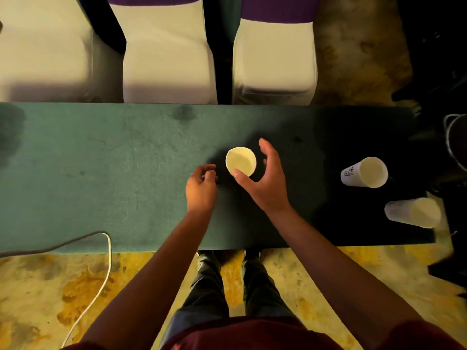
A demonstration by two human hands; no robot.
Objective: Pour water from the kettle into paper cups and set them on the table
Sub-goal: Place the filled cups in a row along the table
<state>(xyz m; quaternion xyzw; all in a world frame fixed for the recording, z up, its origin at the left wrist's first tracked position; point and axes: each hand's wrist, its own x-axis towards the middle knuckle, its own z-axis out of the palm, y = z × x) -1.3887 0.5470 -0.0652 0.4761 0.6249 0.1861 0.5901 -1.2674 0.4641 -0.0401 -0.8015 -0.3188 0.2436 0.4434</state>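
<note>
An upright white paper cup (241, 160) stands in the middle of the green table (101, 173). My right hand (265, 178) cups around it from the right. The thumb touches its near rim, and the fingers are spread and apart from its far side. Just left of the cup, my left hand (202, 186) rests on the table with fingers loosely curled and nothing in it. Two more paper cups stand at the table's right end, one farther (365, 173) and one nearer (414, 212). I cannot tell whether any cup holds water.
A dark vessel with a metal rim (454, 142) sits at the right frame edge, partly cut off. Three white-covered chairs (166, 61) line the table's far side. A white cable (106, 261) runs off the near left edge to the floor.
</note>
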